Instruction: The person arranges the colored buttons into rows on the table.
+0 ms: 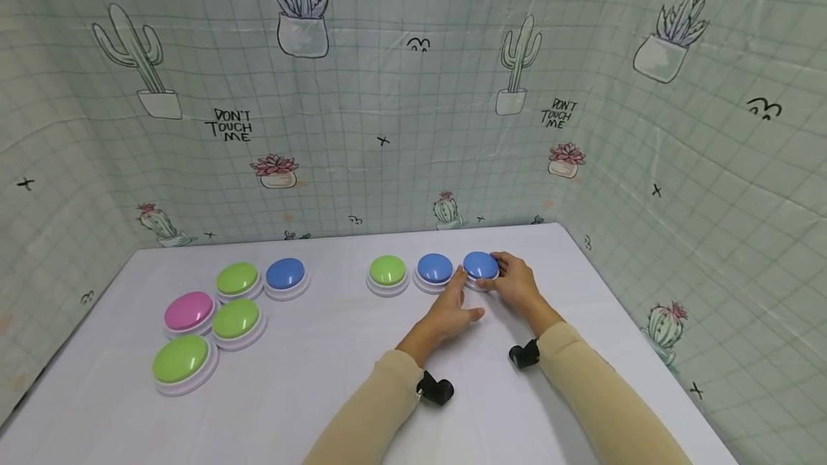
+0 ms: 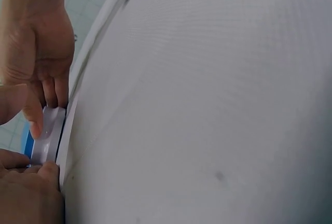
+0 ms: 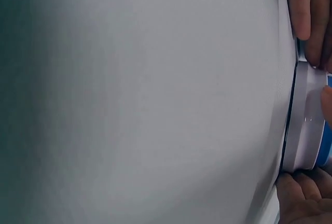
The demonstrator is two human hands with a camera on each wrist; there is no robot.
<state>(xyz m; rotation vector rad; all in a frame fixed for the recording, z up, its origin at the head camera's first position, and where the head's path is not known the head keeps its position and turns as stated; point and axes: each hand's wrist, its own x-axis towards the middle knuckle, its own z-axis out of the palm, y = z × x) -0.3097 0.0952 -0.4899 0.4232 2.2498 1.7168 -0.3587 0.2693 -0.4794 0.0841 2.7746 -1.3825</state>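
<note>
At the right of a row on the white table is a blue push button [image 1: 481,264] with a white base. My right hand [image 1: 517,283] holds it, its thumb on the near side and its fingers at the right edge. My left hand [image 1: 447,313] has fairly straight fingers reaching the left side of that button, its thumb held apart. Next to the left fingertips sits another blue button [image 1: 435,267]. In both wrist views, the held button's white base [image 2: 47,136] [image 3: 307,117] shows between the two hands.
Left of the blue pair stands a green button [image 1: 388,271]. On the table's left side are a further blue button [image 1: 286,275], a pink button [image 1: 189,311] and several green buttons [image 1: 181,359]. A cactus-print cloth [image 1: 413,92] hangs around the table.
</note>
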